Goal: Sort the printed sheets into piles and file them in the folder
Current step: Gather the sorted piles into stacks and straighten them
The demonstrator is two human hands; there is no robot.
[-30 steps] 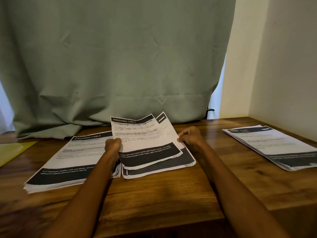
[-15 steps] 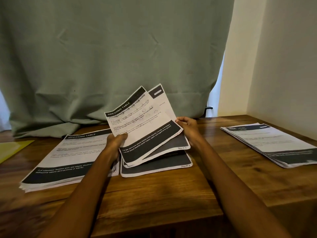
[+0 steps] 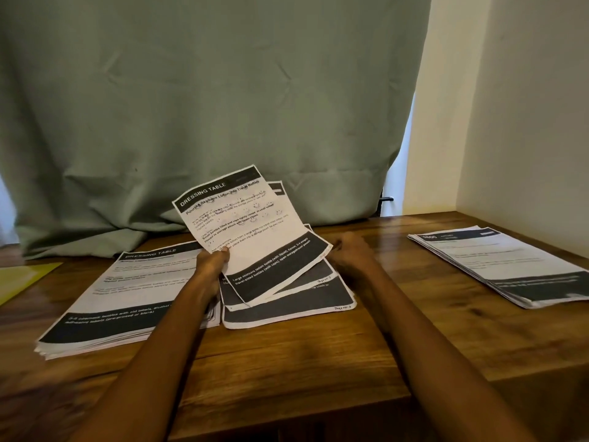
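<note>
1. My left hand (image 3: 212, 261): thumb on the printed face, fingers curled behind, pinching the left edge of a raised sheet (image 3: 251, 231). The sheet stands tilted, top leaning away to the right, lifted off the pile under it. Header reads "DRESSING TABLE"; a dark band crosses its lower part.
2. A second sheet (image 3: 276, 188): directly behind the raised one, only its upper right corner and a strip of its lower edge showing.
3. My right hand (image 3: 349, 252): fingers curled at the right edge of the lifted sheets. Motion blur there; I cannot tell whether it grips the paper or only touches it.
4. Middle pile (image 3: 287, 309): flat on the table under the lifted sheets, dark footer band facing me, small handwriting at its lower right corner, too small to read.
5. Left pile (image 3: 127, 295): a thicker stack just beside the middle pile, edges touching or nearly so, also headed "DRESSING TABLE". My left forearm crosses its right corner.
6. Right pile (image 3: 503, 266): well apart, lying near the wall, angled, with a dark header and footer.
7. Yellow folder (image 3: 25, 277): flat at the far left edge of the table, partly cut off by the frame.
8. Wooden table (image 3: 366, 352): bears all piles.
9. Green curtain (image 3: 204, 106): hanging behind, its hem bunched on the table's back edge.
10. Cream wall (image 3: 526, 122): on the right.
</note>
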